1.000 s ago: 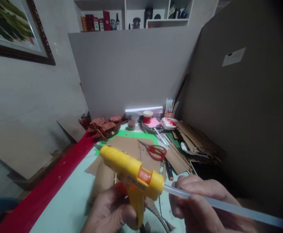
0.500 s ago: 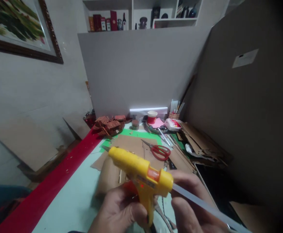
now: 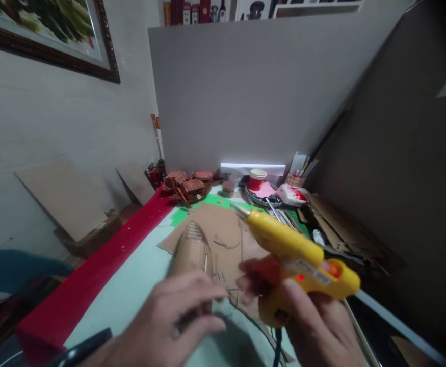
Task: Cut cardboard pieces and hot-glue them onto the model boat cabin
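Note:
A yellow glue gun (image 3: 287, 239) is in my right hand (image 3: 314, 321), which is wrapped round its grip. Its nozzle points away and to the left, a red light glows on its side, and a whitish glue stick (image 3: 398, 321) sticks out of the back. My left hand (image 3: 180, 316) has its thumb and fingers apart with nothing between them. Just beyond it lies a rounded brown cardboard piece (image 3: 192, 255) with a pointed, slatted far end; the hand hides its near end. Flat cardboard (image 3: 223, 229) lies under and beside that piece.
Reddish-brown model boats (image 3: 188, 187) sit at the table's far left, near a small jar (image 3: 228, 189). A red paper cup (image 3: 257, 179) stands on a round tray at the back. Cardboard strips (image 3: 337, 229) pile up on the right. The gun's cord (image 3: 278, 346) hangs down in front.
My right hand has gone from the glue stick to the gun's grip, and my left hand has let go of the grip. The gun has moved right. The view has shifted left and down.

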`<state>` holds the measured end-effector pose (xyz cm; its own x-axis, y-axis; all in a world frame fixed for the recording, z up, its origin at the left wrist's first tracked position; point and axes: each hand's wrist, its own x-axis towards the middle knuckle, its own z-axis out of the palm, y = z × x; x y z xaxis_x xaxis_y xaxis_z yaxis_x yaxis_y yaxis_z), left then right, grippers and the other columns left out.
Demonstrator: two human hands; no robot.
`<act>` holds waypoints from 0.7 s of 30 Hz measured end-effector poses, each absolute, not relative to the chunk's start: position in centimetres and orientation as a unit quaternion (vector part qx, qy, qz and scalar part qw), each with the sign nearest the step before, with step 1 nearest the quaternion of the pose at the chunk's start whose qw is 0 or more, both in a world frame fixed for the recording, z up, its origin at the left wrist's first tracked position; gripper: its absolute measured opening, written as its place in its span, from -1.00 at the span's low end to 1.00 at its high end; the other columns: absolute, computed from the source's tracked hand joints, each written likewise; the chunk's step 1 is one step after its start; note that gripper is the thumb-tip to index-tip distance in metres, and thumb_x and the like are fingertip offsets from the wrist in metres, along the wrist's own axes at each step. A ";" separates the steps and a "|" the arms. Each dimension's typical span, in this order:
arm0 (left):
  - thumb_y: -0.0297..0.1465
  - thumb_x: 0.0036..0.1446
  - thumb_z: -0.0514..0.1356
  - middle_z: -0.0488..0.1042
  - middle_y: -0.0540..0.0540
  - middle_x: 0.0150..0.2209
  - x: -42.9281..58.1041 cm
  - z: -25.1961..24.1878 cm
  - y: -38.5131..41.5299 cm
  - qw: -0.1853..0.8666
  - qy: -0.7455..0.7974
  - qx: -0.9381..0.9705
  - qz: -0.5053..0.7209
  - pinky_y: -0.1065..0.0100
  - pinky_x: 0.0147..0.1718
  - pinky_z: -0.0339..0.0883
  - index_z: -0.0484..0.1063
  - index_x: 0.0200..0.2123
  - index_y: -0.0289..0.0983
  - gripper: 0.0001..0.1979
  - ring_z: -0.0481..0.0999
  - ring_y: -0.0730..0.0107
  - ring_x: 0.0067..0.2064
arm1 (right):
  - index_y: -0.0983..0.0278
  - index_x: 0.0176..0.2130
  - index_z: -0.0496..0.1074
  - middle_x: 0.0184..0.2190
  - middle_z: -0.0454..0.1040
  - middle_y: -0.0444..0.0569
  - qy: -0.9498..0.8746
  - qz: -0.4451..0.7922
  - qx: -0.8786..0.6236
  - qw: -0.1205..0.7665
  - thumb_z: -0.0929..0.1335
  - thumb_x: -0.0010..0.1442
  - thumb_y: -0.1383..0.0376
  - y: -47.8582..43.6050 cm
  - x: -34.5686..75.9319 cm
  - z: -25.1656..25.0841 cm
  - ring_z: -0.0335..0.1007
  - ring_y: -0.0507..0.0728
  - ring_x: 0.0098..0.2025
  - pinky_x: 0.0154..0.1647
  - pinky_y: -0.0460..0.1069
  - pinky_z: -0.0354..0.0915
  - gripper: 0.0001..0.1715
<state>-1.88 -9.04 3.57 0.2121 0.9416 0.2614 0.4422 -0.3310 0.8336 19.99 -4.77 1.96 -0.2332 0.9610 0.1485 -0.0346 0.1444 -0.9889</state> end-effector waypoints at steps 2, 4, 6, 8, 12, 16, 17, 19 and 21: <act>-0.26 0.22 0.24 0.53 -0.15 0.05 -4.2 3.7 -8.4 0.183 0.541 0.734 0.368 0.21 0.10 0.38 0.47 0.11 -0.11 -0.62 0.48 0.14 0.11 | 0.20 -0.06 0.56 -0.23 0.59 0.07 -0.556 0.579 -0.344 0.487 0.32 0.33 -0.06 -3.0 20.1 3.0 0.46 0.10 -0.47 -0.49 -0.04 0.40 -0.55; -0.11 0.08 0.35 0.26 -0.21 0.33 -6.0 3.9 -7.3 0.119 0.578 0.752 0.292 -0.05 0.30 0.17 0.20 0.33 -0.08 -0.22 0.23 -0.05 0.34 | 0.23 -0.06 0.54 -0.29 0.55 0.02 -0.533 0.579 -0.343 0.514 0.35 0.32 -0.01 -1.4 20.2 3.7 0.33 -0.01 -0.56 -0.55 -0.11 0.29 -0.59; -0.03 -0.05 0.40 -0.01 -0.19 0.46 -7.1 4.0 -6.0 0.137 0.604 0.760 0.197 -0.18 0.35 0.00 -0.08 0.43 -0.03 0.07 0.00 -0.12 0.44 | 0.26 -0.08 0.53 -0.39 0.49 -0.05 -0.518 0.581 -0.356 0.517 0.36 0.32 0.00 -0.2 20.2 3.9 0.25 -0.07 -0.60 -0.58 -0.15 0.21 -0.59; 0.02 -0.09 0.41 -0.17 -0.14 0.50 -7.5 4.1 -4.9 0.175 0.607 0.764 0.130 -0.18 0.37 -0.06 -0.22 0.45 0.01 0.18 -0.10 -0.11 0.47 | 0.30 -0.12 0.52 -0.48 0.41 -0.10 -0.514 0.598 -0.360 0.498 0.35 0.32 -0.03 0.6 20.1 3.5 0.22 -0.08 -0.62 -0.60 -0.16 0.15 -0.55; 0.13 -0.13 0.37 -0.20 -0.05 0.51 -7.4 4.7 -4.4 0.210 0.578 0.786 0.065 -0.19 0.35 -0.03 -0.24 0.43 0.11 0.18 -0.15 -0.10 0.48 | 0.34 -0.20 0.50 -0.51 0.34 -0.13 -0.509 0.629 -0.368 0.458 0.34 0.31 -0.08 1.0 19.8 1.9 0.20 -0.09 -0.64 -0.61 -0.17 0.09 -0.48; 0.09 -0.13 0.39 -0.15 -0.03 0.50 -7.5 5.2 -5.1 0.220 0.561 0.797 0.050 -0.19 0.33 0.03 -0.13 0.42 0.14 0.13 -0.10 -0.19 0.47 | 0.34 -0.18 0.47 -0.47 0.32 -0.15 -0.492 0.645 -0.374 0.450 0.38 0.27 -0.08 0.7 19.6 1.4 0.17 -0.11 -0.63 -0.62 -0.18 0.06 -0.49; 0.05 -0.10 0.39 -0.12 -0.04 0.50 -7.5 5.2 -5.2 0.224 0.562 0.794 0.057 -0.17 0.32 0.07 -0.10 0.41 0.14 0.09 -0.04 -0.22 0.45 | 0.34 -0.18 0.47 -0.47 0.31 -0.16 -0.491 0.647 -0.373 0.449 0.38 0.27 -0.07 0.6 19.6 1.5 0.17 -0.11 -0.63 -0.62 -0.18 0.05 -0.50; -0.03 -0.05 0.39 -0.02 -0.08 0.48 -7.8 5.1 -5.0 0.228 0.565 0.788 0.094 -0.15 0.29 0.14 -0.02 0.41 0.11 0.01 0.06 -0.27 0.42 | 0.34 -0.20 0.47 -0.48 0.29 -0.17 -0.496 0.651 -0.366 0.444 0.38 0.26 -0.08 0.3 19.7 1.8 0.16 -0.12 -0.65 -0.62 -0.18 0.02 -0.50; -0.09 -0.03 0.39 0.08 -0.09 0.45 -8.3 5.0 -4.7 0.227 0.562 0.781 0.151 -0.11 0.30 0.11 0.06 0.39 0.07 -0.05 0.11 -0.31 0.40 | 0.34 -0.22 0.47 -0.50 0.26 -0.18 -0.498 0.655 -0.367 0.435 0.38 0.26 -0.08 -0.2 19.7 2.2 0.14 -0.13 -0.66 -0.61 -0.17 -0.02 -0.49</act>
<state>-8.30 -4.70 4.97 0.3217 0.9467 -0.0190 0.8098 -0.2646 0.5237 19.67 -0.22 2.24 -0.3522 0.9347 -0.0484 -0.2033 -0.1268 -0.9709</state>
